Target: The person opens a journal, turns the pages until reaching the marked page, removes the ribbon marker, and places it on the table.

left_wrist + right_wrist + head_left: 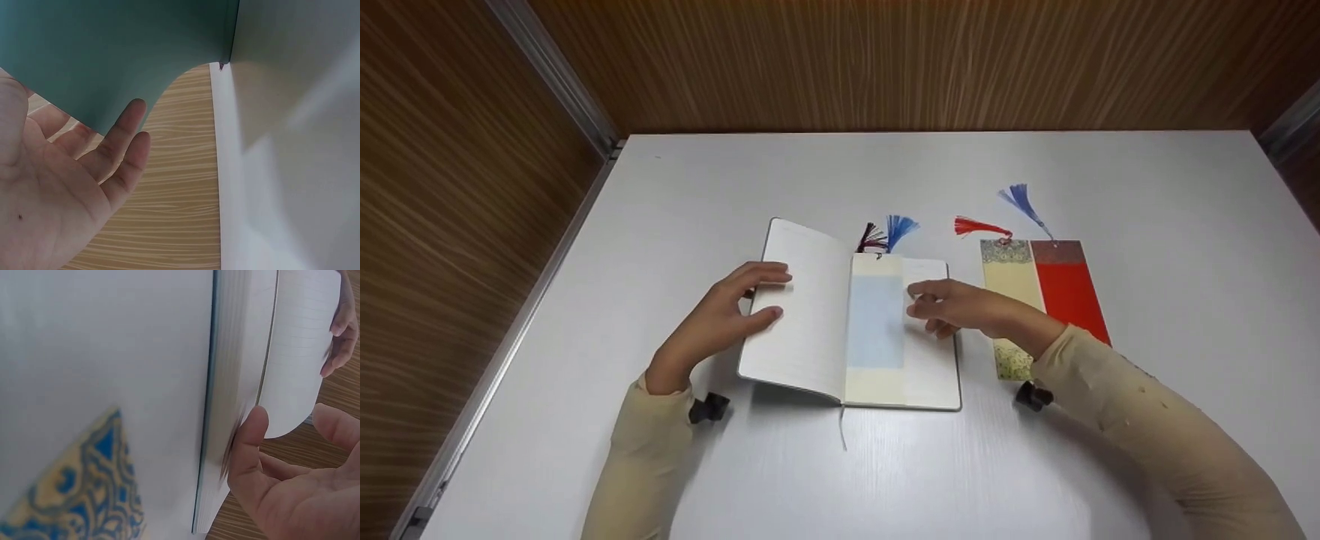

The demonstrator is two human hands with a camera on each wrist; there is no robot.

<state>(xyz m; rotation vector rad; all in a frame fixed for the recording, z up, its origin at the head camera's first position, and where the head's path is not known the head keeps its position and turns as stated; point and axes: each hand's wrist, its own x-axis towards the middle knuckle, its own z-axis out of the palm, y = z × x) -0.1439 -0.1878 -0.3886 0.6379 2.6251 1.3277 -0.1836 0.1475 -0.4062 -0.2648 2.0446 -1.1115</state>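
An open notebook [930, 375] lies on the white table, its left cover raised at a slant. My left hand [735, 300] holds that cover at its outer edge, thumb over the white inner side. In the left wrist view two fingers lie along the green outside of the cover [112, 50]. A cream and pale blue bookmark [876, 322] rests on the right page beside the fold. Blue and dark red tassels stick out above it. My right hand [960, 307] is over the right page, fingers loosely bent by the bookmark's right edge, thumb apart.
To the right lie a yellow bookmark [1009, 289] with patterned ends and a red tassel, and a red bookmark [1065, 292] with a blue tassel. The right forearm partly covers both. A thin grey ribbon [842, 431] hangs below the notebook. Wood-grain panels [922, 67] stand behind the table.
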